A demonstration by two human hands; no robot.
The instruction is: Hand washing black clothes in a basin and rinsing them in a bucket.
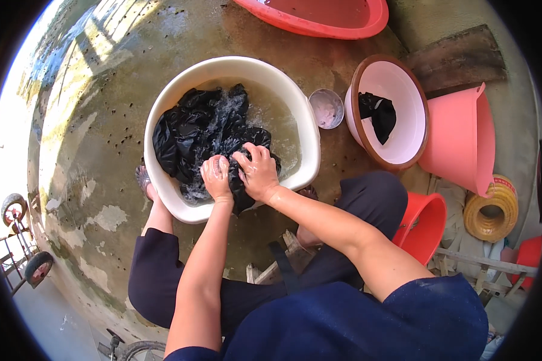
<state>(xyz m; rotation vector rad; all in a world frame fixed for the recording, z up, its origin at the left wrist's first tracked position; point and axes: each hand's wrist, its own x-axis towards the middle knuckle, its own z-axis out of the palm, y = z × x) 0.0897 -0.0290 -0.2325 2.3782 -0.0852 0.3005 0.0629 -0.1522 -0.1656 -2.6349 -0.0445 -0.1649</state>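
A white plastic basin point(310, 129) stands on the floor between my feet, holding cloudy, sudsy water. Wet black cloth point(190, 129), which looks like a garment, fills its left and middle part. Both hands are at the basin's near side with the cloth bunched between them. My left hand point(217, 178) is closed on the cloth, its fingers curled. Right beside it, my right hand point(258, 172) grips the same cloth with bent fingers. A piece of the cloth hangs over the near rim below my hands. What lies under the water is hidden.
A small metal bowl point(326, 109) with whitish stuff touches the basin's right side. Farther right are a brown-rimmed pink basin point(358, 90) with black cloth inside, a pink tub point(461, 138), a red bucket point(424, 225) and a coiled yellow hose point(506, 218). A red basin point(325, 29) stands at the back.
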